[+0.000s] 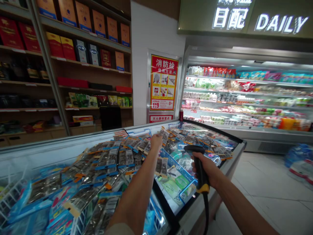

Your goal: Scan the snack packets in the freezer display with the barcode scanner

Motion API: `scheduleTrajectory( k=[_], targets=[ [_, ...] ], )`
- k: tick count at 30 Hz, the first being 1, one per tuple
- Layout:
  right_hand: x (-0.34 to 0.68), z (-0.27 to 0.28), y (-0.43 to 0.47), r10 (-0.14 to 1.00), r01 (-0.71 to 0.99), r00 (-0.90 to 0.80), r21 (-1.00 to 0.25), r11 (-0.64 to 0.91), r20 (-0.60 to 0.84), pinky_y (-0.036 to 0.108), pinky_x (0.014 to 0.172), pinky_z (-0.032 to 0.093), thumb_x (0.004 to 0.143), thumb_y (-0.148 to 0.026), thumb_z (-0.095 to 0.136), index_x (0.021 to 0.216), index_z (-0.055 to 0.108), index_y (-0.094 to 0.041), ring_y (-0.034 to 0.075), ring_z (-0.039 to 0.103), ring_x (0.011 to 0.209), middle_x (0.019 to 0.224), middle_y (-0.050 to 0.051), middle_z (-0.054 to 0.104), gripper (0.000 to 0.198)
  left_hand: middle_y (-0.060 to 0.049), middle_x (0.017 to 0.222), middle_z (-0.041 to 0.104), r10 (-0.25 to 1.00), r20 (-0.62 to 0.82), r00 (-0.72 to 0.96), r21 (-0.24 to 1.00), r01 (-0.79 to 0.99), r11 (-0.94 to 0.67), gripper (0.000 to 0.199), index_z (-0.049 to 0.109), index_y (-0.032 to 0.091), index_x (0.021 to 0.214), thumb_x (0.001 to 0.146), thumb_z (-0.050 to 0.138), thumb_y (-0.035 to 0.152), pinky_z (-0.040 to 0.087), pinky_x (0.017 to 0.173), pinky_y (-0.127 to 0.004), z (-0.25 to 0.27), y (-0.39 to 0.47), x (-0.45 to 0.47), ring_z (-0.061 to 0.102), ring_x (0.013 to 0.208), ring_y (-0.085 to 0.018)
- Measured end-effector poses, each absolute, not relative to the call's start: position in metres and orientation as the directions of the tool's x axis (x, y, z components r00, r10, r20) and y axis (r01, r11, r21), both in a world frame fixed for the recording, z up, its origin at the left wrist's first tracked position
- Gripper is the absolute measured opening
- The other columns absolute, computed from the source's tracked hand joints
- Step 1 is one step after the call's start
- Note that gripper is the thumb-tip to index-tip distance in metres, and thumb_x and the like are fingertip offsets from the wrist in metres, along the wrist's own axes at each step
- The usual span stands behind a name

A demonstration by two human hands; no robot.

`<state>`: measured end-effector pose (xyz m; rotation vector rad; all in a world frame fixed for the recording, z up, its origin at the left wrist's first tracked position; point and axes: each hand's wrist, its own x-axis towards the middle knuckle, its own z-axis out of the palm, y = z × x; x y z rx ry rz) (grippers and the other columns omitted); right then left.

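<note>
Two grips hold: left hand [156, 142], a packet [165, 134] near the freezer's far edge [73, 141]; right hand [210, 170], a scanner [200, 169]. Sign [251, 24]: "DAILY".

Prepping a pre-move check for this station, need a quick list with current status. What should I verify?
1. Scanner in hand: ok, the right hand grips the handheld scanner.
2. Cord free: ok for the visible length; the cord hangs below the handle, its far end out of frame.
3. Left hand at a packet: ok, the left hand is at a packet.
4. Firm grip on that packet: cannot tell, fingertips unclear.
5. Packet print legible: cannot tell, too small and blurred.
6. Other packets neatly separated: not ok, they overlap in a loose heap.
</note>
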<state>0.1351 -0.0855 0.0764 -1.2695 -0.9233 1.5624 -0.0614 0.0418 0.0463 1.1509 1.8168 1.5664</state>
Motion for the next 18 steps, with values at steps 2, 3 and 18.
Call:
scheduleTrajectory(
  k=[2,3,18],
  targets=[
    [0.13,0.076,-0.077,0.953,-0.195,-0.073,-0.933,-0.302,-0.293,0.021,0.033,0.038,0.069,-0.036,0.053,0.069,0.048,-0.017,0.009,0.045,0.036,0.045,-0.005,0.046,0.019,-0.01,0.086,0.063,0.791,0.24,-0.563,0.877,0.476,0.073,0.024,0.057,0.017,0.087,0.069,0.05,0.03,0.039,0.063,-0.027,0.061,0.038,-0.086,0.057,0.08,-0.021],
    [0.128,0.075,-0.072,0.956,-0.203,-0.072,-0.935,-0.292,-0.283,0.022,0.033,0.039,0.068,-0.036,0.053,0.069,0.048,-0.017,0.009,0.045,0.036,0.045,-0.004,0.046,0.019,-0.01,0.089,0.063,0.777,0.271,-0.568,0.832,0.544,0.107,0.027,0.057,0.018,0.091,0.069,0.049,0.031,0.039,0.065,-0.028,0.068,0.034,-0.101,0.057,0.082,-0.022],
    [0.123,0.05,-0.02,0.96,-0.267,0.032,-0.928,-0.261,-0.279,0.023,0.03,0.037,0.067,-0.032,0.053,0.059,0.042,-0.018,0.01,0.045,0.032,0.04,-0.004,0.045,0.02,-0.015,0.106,0.054,0.656,0.342,-0.673,0.347,0.739,0.577,0.035,0.058,0.019,0.093,0.061,0.049,0.028,0.031,0.079,-0.052,0.088,-0.018,-0.232,0.044,0.101,-0.035]
  ],
)
